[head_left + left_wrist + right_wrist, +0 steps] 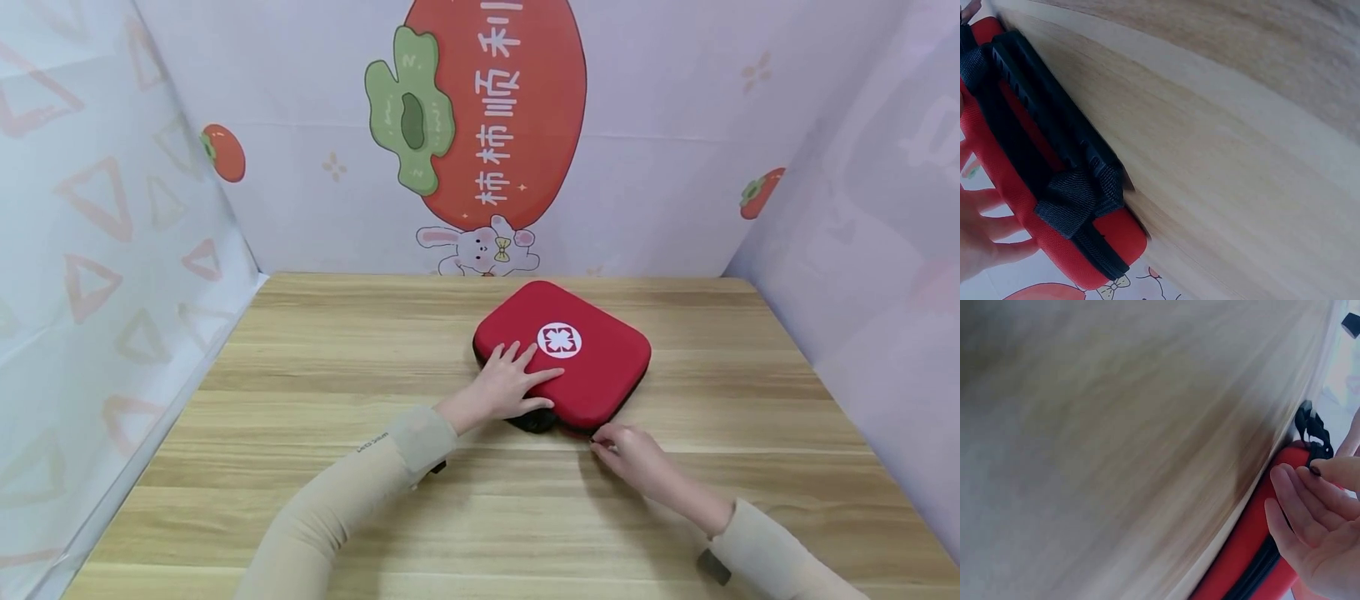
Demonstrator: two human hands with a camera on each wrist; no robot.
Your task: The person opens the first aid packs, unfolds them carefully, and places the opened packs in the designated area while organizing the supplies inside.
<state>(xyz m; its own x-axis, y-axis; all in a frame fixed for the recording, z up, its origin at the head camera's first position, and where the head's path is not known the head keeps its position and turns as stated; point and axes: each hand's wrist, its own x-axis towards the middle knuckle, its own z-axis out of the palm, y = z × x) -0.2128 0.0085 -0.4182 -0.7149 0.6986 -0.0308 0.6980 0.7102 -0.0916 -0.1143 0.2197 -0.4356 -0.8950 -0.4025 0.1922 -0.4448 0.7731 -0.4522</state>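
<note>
A red zippered first-aid case (592, 329) with a white round emblem lies on the table, its lid down along the visible edge. My left hand (513, 387) rests on top of the lid with fingers spread. Below that palm sticks out the black carry handle (1060, 106), joined to the case side by webbing straps. At the near corner, my right hand (633, 457) pinches a small black zipper pull (1315, 469) between thumb and fingertips. The black zipper (1252, 569) runs round the side of the case in the right wrist view.
The wooden table (337, 350) extends round the case on all sides. A printed cloth backdrop (645, 167) rises behind its far edge, and patterned cloth hangs at left and right. Both forearms wear beige sleeves (352, 483).
</note>
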